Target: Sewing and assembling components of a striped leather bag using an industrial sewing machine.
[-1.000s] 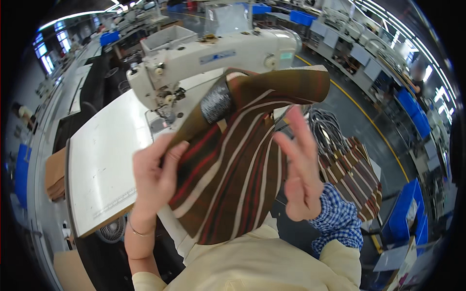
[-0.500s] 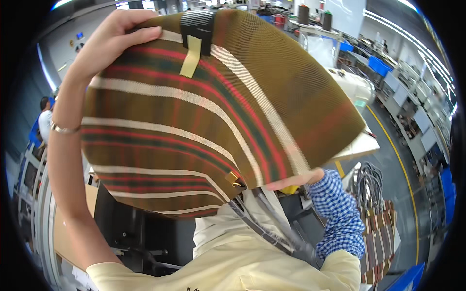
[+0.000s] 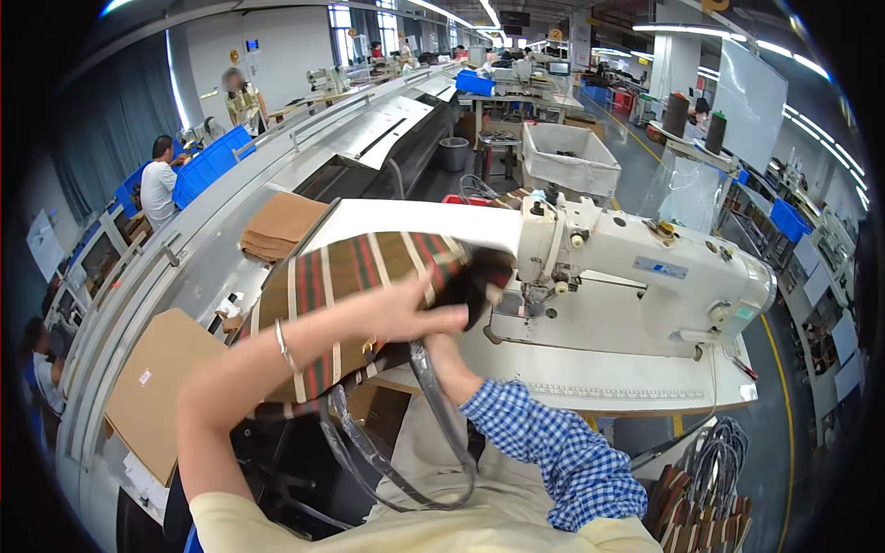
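A striped olive, red and cream fabric bag [image 3: 322, 295], with dark plastic-wrapped straps [image 3: 373, 465] hanging down, lies left of a white sewing machine [image 3: 636, 258], its dark end near the needle area. My left hand [image 3: 415, 309] lies blurred across the bag, thumb stretched to the right and fingers spread on the fabric. My right hand [image 3: 442, 359], below it in a blue checked sleeve, reaches under the left hand beside a strap; its fingers are hidden, so its grip cannot be made out.
Brown fabric pieces [image 3: 281, 221] and cardboard [image 3: 152, 382] lie at left; striped bags [image 3: 701, 521] with coiled straps are at lower right. A white bin [image 3: 567, 166] stands behind the machine. Co-workers [image 3: 159, 184] sit and stand at far left, near blue bins [image 3: 212, 166].
The bag has come down from in front of my face to the machine table. My left hand has dropped to the middle, over my right, and the view has turned toward the machine.
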A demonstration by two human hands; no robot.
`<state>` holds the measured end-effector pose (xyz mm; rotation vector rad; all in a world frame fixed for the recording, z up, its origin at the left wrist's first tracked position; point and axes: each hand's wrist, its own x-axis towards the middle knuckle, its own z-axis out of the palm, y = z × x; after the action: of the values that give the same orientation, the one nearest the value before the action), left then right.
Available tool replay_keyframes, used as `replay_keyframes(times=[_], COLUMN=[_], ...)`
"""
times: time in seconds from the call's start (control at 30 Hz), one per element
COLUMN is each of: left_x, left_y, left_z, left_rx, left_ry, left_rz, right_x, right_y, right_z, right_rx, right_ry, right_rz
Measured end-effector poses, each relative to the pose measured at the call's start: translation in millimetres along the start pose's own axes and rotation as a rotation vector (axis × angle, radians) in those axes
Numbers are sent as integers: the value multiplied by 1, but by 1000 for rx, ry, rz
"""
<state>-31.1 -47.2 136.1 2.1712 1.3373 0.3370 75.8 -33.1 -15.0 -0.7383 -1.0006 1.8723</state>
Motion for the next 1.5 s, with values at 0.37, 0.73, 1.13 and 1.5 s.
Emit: replay_keyframes(times=[0.37,0.73,1.13,1.5], left_x=[-48,-12,-184,-352], left_y=[-43,-69,-93,51], left_z=[2,32,-157,-112], left_rx=[140,-564,1512,1203], left_ry=[256,619,899,889], left_rz=[-246,-447,-304,-472], right_x=[18,4,-7,-83], right_y=[7,-8,-69,-132], right_z=[33,48,-23,26], right_rx=[-669,-1087,-1427,-1401], right_ry=[128,64,60,-304], right_rz=[-437,-517,-749,-1333])
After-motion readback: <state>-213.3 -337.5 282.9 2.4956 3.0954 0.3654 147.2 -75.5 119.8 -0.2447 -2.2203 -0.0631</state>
